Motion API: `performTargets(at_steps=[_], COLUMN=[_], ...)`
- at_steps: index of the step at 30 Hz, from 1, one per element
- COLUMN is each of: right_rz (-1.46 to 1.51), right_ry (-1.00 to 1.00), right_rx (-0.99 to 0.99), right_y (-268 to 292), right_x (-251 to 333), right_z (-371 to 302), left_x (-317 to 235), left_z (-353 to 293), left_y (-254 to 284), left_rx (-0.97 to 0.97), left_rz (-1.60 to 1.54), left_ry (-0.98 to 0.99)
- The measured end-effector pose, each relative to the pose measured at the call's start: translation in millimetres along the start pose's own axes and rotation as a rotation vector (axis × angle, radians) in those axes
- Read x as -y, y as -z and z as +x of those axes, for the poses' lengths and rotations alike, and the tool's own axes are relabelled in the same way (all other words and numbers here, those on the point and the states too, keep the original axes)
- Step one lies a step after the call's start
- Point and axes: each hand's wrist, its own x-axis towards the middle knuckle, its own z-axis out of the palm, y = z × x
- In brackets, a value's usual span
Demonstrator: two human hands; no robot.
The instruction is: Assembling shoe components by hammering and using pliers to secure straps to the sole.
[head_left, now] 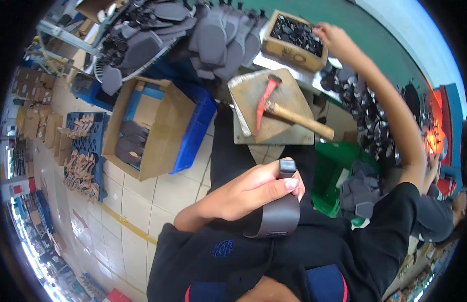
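Near, the left hand (pixel 253 190) pinches a dark strap (pixel 279 219); the right hand (pixel 335 40) is at the far box (pixel 294 55), its grip I cannot tell

No readable text, dark print (pixel 295 57) on box (pixel 275 47), blue emblem (pixel 222 247) on shirt (pixel 319 242)

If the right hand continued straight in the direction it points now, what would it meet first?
Most likely the small black parts in the tan open-topped box. The right hand is at that box's right end, though its exact height above the parts is unclear.
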Motion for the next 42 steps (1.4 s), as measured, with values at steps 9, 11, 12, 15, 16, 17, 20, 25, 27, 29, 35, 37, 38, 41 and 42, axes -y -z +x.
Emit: performTargets(at_steps=[9,11,12,15,16,17,20,25,27,29,35,37,38,41,42], right_rz=[-0.074,-0.034,0.098,0.298,0.469,0.649,1.601,1.39,1.167,0.976,0.034,-0.051,0.075,-0.245,-0.402], right_ry=[0.029,0.011,-0.01,-0.143,-0.265,-0.379,-0.457,-0.651,-0.942,-1.124,-1.507,-1.614,-1.602,-1.823,-2.007], right_rx=[-0.325,-0.398,-0.404,-0.564,-0.574,-0.6,-0.455,-0.709,-0.934,-1.189,-0.99,-0.741,-0.794,-0.356,-0.362], right_y=[-29.1,-19.7,-15.9,-20.2,-17.0,-15.3,-3.4,4.9,9.8,1.2,-97.8,-119.8,-121.8,-105.9,-93.9], right_x=[33.2,47.9,57.0,82.1,97.5,117.3,188.2,198.7,179.5,148.8,-16.8,-54.6,-65.8,-89.9,-67.1], right_z=[-49.5,-94.1,-120.6,-211.2,-240.8,-263.9,-300.6,-385.1,-433.7,-487.4,-645.8,-642.7,-642.9,-664.3,-586.8], left_x=[-1.5,-5.9,-7.3,0.1,3.8,6.2,3.4,18.2,29.8,27.9,-31.1,-33.3,-43.2,-57.2,-54.8], left_z=[-6.5,6.4,11.9,33.6,42.4,54.1,109.0,186.9,198.0,187.5,153.3,114.4,109.3,103.4,98.0], left_y=[50.0,51.0,47.0,46.8,44.6,41.8,12.4,-70.2,-91.2,-111.6,-142.7,-139.5,-144.6,-134.8,-131.3], left_rx=[-0.306,-0.31,-0.347,-0.23,-0.237,-0.249,-0.256,0.144,0.256,0.395,1.319,1.111,1.056,0.94,0.882], left_rz=[0.408,0.458,0.463,0.433,0.412,0.39,0.379,0.923,0.786,0.447,-0.13,-0.209,-0.234,-0.205,-0.104], left_ry=[-0.472,-0.412,-0.365,-0.244,-0.284,-0.317,-0.498,-0.494,-0.436,-0.343,-0.773,-0.699,-0.675,-0.666,-0.652])
